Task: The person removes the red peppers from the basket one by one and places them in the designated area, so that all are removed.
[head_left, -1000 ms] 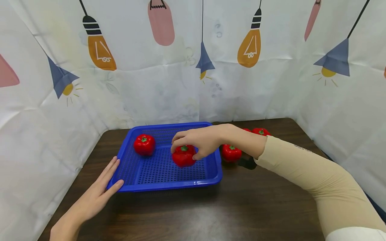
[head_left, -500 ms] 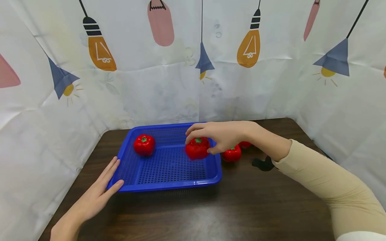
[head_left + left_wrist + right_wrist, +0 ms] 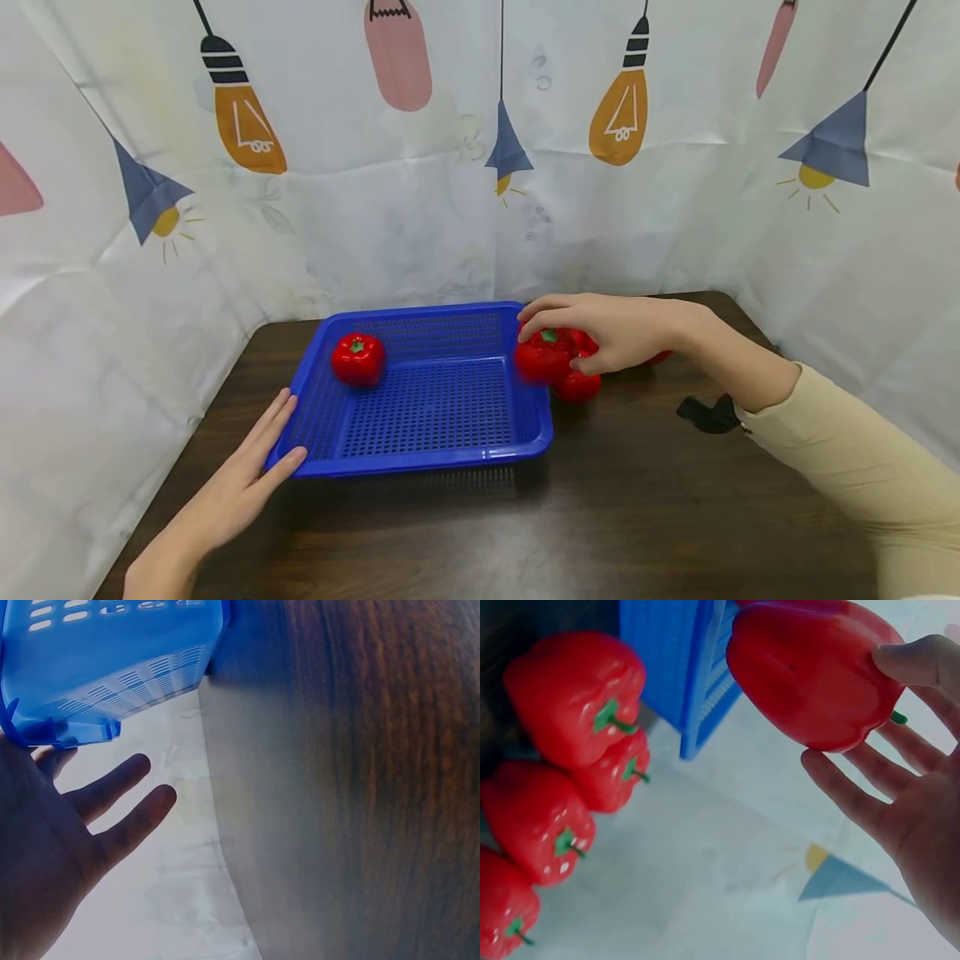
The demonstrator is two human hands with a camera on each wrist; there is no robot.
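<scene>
My right hand (image 3: 611, 329) grips a red bell pepper (image 3: 542, 357) with a green stem, over the right rim of the blue basket (image 3: 411, 458). In the right wrist view, thumb and fingers hold that pepper (image 3: 817, 671) by its stem end. Another red bell pepper (image 3: 358, 360) sits inside the basket at its left. At the basket's left front corner, my left hand (image 3: 232, 492) rests on the rim with fingers extended. The left wrist view has the left hand (image 3: 67, 840) beside the basket's outer wall (image 3: 112, 660), fingers spread.
Several more red bell peppers (image 3: 577, 697) stand on the table right of the basket, partly hidden by the right hand in the head view. A dark wooden table (image 3: 450, 542) lies underneath. White patterned cloth (image 3: 375, 233) walls the back and sides.
The right hand has moved right with the held pepper, from above the basket's middle to its right rim. The left hand and the basket have stayed in place.
</scene>
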